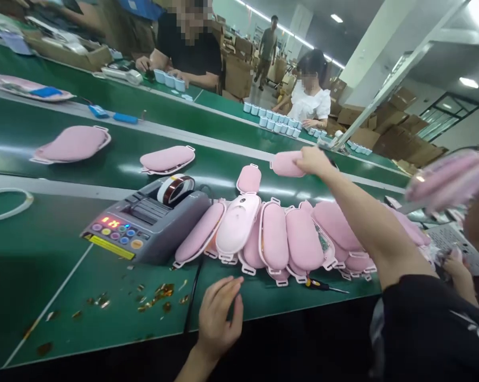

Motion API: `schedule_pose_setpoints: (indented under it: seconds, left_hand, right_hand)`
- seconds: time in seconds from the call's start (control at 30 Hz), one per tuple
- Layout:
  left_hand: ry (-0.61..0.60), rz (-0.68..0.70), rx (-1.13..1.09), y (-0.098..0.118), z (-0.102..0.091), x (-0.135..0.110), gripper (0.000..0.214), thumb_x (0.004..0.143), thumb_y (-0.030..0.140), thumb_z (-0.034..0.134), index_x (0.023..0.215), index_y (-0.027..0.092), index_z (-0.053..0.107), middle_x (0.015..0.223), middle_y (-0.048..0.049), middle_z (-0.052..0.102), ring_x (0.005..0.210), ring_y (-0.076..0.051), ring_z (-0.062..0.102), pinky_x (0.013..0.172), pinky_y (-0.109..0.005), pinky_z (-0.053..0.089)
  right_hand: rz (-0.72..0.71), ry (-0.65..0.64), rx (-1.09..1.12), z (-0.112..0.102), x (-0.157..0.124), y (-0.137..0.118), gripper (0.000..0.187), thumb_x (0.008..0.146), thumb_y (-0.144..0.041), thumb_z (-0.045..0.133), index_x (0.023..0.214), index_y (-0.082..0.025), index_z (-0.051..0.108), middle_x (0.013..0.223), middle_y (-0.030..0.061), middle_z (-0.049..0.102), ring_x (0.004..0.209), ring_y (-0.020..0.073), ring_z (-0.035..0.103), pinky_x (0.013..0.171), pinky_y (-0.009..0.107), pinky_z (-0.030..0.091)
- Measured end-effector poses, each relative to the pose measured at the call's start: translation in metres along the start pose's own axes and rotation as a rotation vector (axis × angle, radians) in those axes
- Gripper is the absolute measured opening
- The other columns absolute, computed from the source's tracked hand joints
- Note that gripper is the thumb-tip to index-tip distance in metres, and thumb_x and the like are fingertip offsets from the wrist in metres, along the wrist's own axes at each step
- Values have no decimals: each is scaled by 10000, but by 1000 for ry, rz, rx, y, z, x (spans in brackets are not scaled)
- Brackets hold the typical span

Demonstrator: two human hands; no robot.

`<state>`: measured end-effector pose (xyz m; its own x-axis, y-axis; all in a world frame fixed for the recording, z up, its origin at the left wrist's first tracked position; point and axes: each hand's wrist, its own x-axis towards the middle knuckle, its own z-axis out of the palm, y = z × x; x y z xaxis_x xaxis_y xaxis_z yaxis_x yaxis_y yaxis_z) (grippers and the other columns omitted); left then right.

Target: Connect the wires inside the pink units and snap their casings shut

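Observation:
My right hand [313,160] reaches far over the bench and grips the right end of a small pink oval shell [287,164] with a strap loop at its end. Beneath my right forearm lies a heap of similar pink shells [274,236], some with circuit boards showing at the open side. One has its pale inner face [237,225] upward. Near the front edge, my left hand [219,318] hovers with fingers curved and thumb apart, nothing visible between them. It is just in front of the heap, right of some amber tape scraps [162,294].
A grey tape dispenser [152,220] with a lit display stands left of the heap. A yellow-black screwdriver [325,285] lies in front. More pink shells [168,159] rest on the green conveyor [211,154]. At right, a co-worker's hand [458,265] and blurred pink pieces [450,180] are close.

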<state>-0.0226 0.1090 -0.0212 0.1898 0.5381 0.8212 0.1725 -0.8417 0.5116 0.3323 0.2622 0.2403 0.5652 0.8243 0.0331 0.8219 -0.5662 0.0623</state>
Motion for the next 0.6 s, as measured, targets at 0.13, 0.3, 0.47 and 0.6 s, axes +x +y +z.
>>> schedule_pose_setpoints:
  seconds: [0.13,0.3,0.47,0.6]
  left_hand:
    - [-7,-15,-46,1,-4,-3,313,961,-53,604,1204,114,709,1016,-110,843,1022,-225,763,885,-358,671]
    - [-24,3,-130,-3,-8,-10,307,947,-62,571,1143,99,743,966,-102,843,966,-210,766,849,-342,653]
    - [-47,4,-170,-5,-8,-6,317,932,-48,553,1127,113,744,918,-100,840,872,-205,781,776,-326,665]
    - [-94,-13,-150,-3,-4,-2,341,935,-43,550,1166,124,737,908,-99,838,822,-206,788,746,-319,667]
  right_hand:
    - [14,-211,-44,51,51,-24,392,1059,-431,724,1324,-144,687,1293,112,733,1114,230,748,971,435,664]
    - [-94,-323,-147,85,65,-17,403,1056,-436,726,1352,-168,674,1344,107,708,1153,241,730,985,454,659]
    - [-395,-321,-298,94,93,-39,597,1018,-380,762,1554,-212,559,1639,158,549,1470,348,580,1233,605,498]
    - [-827,-329,-359,115,98,-82,1017,823,-86,858,1702,-290,388,1844,104,283,1722,370,212,1405,536,235]
